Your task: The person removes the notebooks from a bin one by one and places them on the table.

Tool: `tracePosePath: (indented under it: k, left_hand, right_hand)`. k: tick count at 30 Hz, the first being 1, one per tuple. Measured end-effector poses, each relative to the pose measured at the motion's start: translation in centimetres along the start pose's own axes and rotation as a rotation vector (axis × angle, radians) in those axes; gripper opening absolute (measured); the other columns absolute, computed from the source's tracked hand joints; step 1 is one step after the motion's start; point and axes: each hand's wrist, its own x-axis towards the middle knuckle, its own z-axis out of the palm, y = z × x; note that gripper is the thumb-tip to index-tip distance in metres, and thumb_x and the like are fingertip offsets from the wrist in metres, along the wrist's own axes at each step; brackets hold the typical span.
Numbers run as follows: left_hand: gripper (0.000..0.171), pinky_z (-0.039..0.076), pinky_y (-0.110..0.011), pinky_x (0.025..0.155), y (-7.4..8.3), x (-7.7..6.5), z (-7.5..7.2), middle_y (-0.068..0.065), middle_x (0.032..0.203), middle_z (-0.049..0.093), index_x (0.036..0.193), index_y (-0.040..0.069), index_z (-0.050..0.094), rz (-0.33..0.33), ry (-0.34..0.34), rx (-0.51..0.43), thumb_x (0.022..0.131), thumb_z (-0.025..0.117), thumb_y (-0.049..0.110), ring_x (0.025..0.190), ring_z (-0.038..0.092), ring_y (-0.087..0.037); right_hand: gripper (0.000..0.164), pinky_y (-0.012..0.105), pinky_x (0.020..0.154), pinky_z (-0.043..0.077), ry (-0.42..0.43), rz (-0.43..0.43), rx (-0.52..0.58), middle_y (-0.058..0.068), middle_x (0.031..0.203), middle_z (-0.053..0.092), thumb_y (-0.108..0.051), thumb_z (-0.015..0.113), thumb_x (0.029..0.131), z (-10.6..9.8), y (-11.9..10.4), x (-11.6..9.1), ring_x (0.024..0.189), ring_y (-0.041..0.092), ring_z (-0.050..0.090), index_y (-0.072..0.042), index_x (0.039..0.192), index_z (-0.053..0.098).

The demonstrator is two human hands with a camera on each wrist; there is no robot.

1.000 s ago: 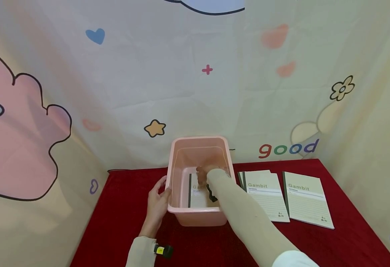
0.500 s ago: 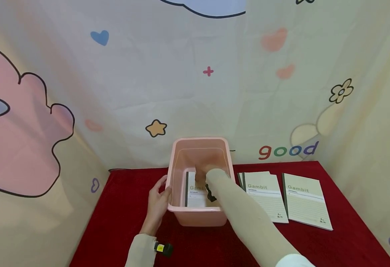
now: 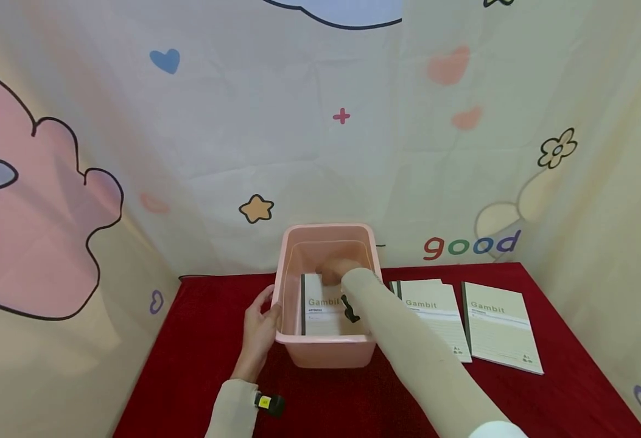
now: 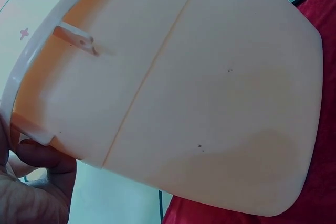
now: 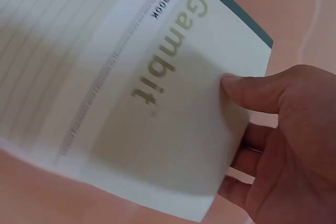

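A pink plastic bin (image 3: 328, 356) stands near the back of the red-covered table. My left hand (image 3: 260, 328) grips its left rim; in the left wrist view the fingers (image 4: 50, 163) curl under the lip. Inside the bin is a white Gambit notebook (image 3: 320, 319) with a dark green spine on its left. My right hand (image 3: 335, 271) reaches in and pinches the notebook's top edge. The right wrist view shows the thumb (image 5: 252, 90) on the cover and other fingers behind the edge. The right sleeve hides part of the notebook's right side.
Right of the bin, overlapping Gambit notebooks (image 3: 435, 313) lie on the red cloth (image 3: 189, 365), with another notebook (image 3: 503, 328) farther right. A printed fabric backdrop (image 3: 320, 152) rises directly behind the table and along both sides.
Inside the bin, the notebook has shifted slightly left and toward the back, along with my right hand. My left hand stays on the rim.
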Motion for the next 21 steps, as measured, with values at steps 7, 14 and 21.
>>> tracePosePath:
  k: [7,14,21]
  left_hand:
    - [0.048,0.054,-0.05,0.094,0.0,0.1,0.1,-0.013,0.133,0.054,0.146,0.014,0.044,-0.017,0.007,0.016,0.099,0.052,0.015,0.116,0.061,-0.039]
    - [0.047,0.054,-0.05,0.094,0.1,0.2,0.1,-0.012,0.133,0.054,0.146,0.016,0.044,-0.022,0.004,0.029,0.1,0.052,0.016,0.116,0.061,-0.038]
    - [0.047,0.054,-0.048,0.095,0.2,0.0,0.2,-0.012,0.134,0.053,0.146,0.014,0.044,-0.022,0.008,0.034,0.099,0.051,0.015,0.116,0.06,-0.036]
  right_hand:
    - [0.014,0.041,0.082,0.06,-0.115,-0.096,-0.197,0.004,0.101,0.066,-0.02,0.072,0.086,-1.4,-0.7,-0.9,0.094,0.023,0.065,-0.02,0.1,0.068]
    - [0.017,0.035,0.096,0.051,-0.155,-0.32,-0.428,-0.006,0.104,0.061,-0.025,0.066,0.094,-2.4,-1.4,-2.3,0.104,0.012,0.055,-0.029,0.11,0.064]
    - [0.026,0.03,0.098,0.049,-0.136,-0.576,-0.474,-0.007,0.111,0.062,-0.015,0.053,0.1,-3.9,-2.1,-5.3,0.106,0.011,0.056,-0.027,0.121,0.06]
